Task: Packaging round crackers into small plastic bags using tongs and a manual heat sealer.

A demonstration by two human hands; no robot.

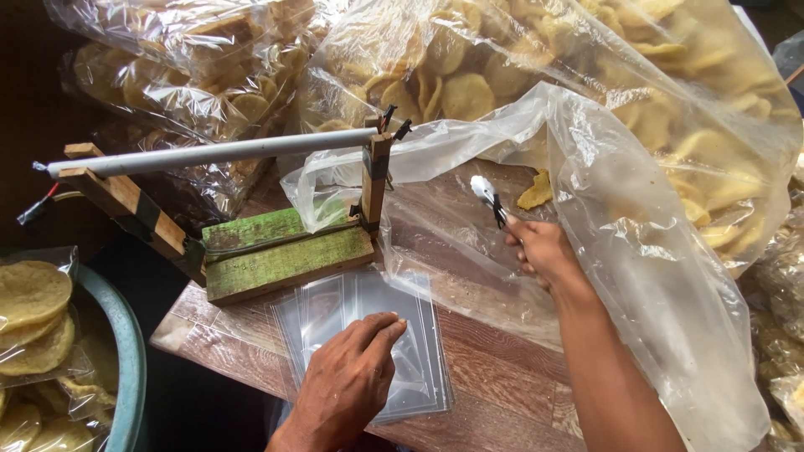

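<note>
A huge clear plastic sack of round yellow crackers [603,75] fills the top right, its mouth spilling open toward the wooden table [494,377]. A second bag of crackers [193,67] lies at the top left. At the left edge a teal basin [130,360] holds small packed bags of crackers [33,318]. On the table stands a homemade wooden sealer [276,251], with a green-painted base, an upright post and a long grey bar on top. Just in front of it lies a stack of small clear plastic bags [377,335]. The left hand [347,385] rests palm down on this stack, fingers together and bent, pressing the top sheet. The right hand [544,251] reaches into the sack's mouth, closed around small tongs [490,199] with white tips, which point toward a loose cracker [536,192] nearby, not touching it.
</note>
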